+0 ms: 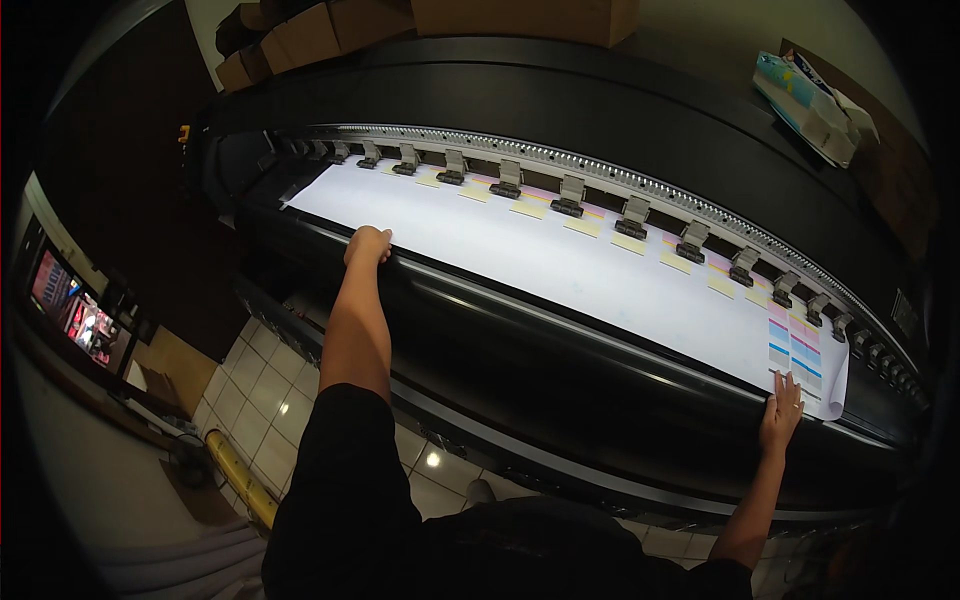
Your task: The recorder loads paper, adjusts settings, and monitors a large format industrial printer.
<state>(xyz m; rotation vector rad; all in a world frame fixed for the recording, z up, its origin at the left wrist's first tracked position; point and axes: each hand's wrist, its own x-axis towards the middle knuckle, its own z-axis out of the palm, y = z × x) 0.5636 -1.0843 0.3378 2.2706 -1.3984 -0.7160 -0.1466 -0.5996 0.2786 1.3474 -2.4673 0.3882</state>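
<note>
A wide white paper sheet (560, 270) lies across the black large-format printer (560, 105). Pale yellow and pink blocks are printed along its far side, under a row of grey pinch rollers (571, 195). My left hand (369, 244) is closed at the sheet's near edge, left of the middle; its curled fingers are partly hidden. At the right end, my right hand (782, 414) rests with fingers stretched out on the sheet's near edge. Just beyond its fingertips are printed colour strips (806, 352) in pink, blue and grey. The sheet's right corner curls up.
Cardboard boxes (350, 22) and a tissue pack (800, 95) sit on top of the printer. To the left, a lit screen (80, 312) stands by the wall, with a yellow tube (240, 475) on the tiled floor (262, 400). The printer's rounded front is nearest my body.
</note>
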